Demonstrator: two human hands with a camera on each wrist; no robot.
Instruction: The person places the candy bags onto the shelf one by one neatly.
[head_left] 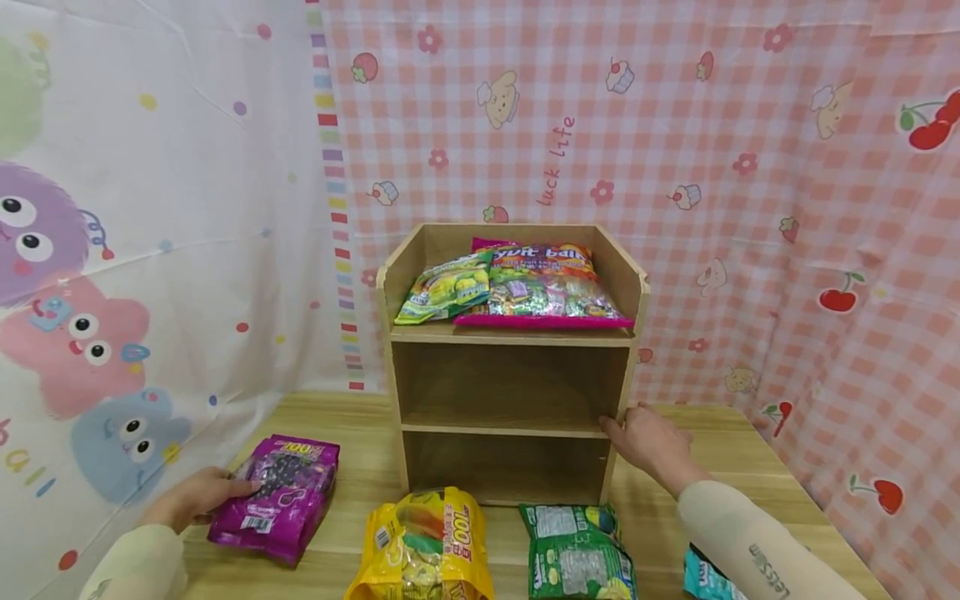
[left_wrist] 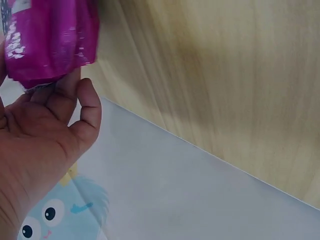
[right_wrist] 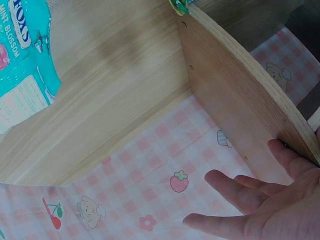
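At the left of the head view my left hand (head_left: 197, 497) grips a purple candy bag (head_left: 288, 500) by its left side, thumb on top. The left wrist view shows the fingers (left_wrist: 62, 100) bent under the end of that bag (left_wrist: 52, 40). My right hand (head_left: 651, 437) rests against the right side panel of a small wooden shelf unit (head_left: 517, 431), its thumb at the front edge. Seen from the right wrist, this hand (right_wrist: 265, 200) has its fingers spread and fairly straight, one fingertip touching the panel (right_wrist: 235, 95).
A yellow candy bag (head_left: 423, 550) and a green one (head_left: 577, 554) lie before the shelf. A teal mint bag (head_left: 705, 575) is partly behind the right sleeve. On the top shelf lie a yellow-green bag (head_left: 446, 287) and a large fruit candy bag (head_left: 543, 287). Printed cloths surround the table.
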